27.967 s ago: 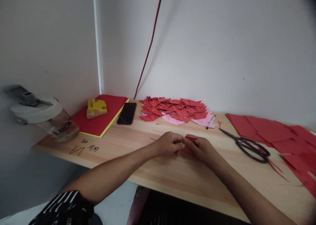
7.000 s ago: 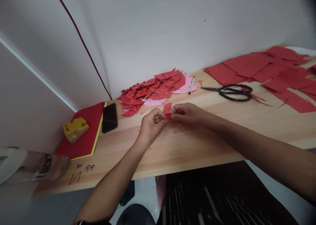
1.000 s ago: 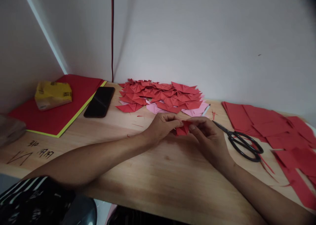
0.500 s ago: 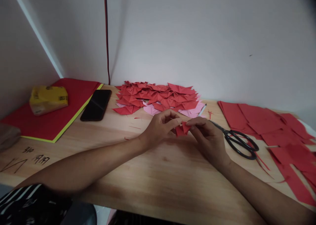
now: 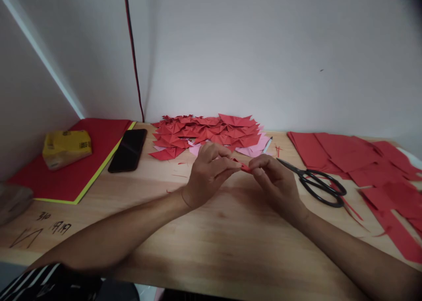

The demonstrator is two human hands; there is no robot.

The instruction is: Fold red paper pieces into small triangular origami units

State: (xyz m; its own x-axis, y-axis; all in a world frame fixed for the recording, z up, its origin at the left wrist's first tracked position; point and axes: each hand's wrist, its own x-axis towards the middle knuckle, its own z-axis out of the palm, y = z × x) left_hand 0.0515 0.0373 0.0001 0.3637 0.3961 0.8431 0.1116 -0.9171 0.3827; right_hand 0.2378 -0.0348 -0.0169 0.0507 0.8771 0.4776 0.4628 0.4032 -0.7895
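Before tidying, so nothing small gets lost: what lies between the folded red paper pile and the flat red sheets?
The head view shows pink paper, a pen and thin red scraps, with the tip of the scissors nearer.

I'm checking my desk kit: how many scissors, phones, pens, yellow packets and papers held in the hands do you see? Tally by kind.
Scissors: 1 pair
Phone: 1
Pen: 1
Yellow packet: 1
Red paper held by the left hand and right hand: 1
Total: 5
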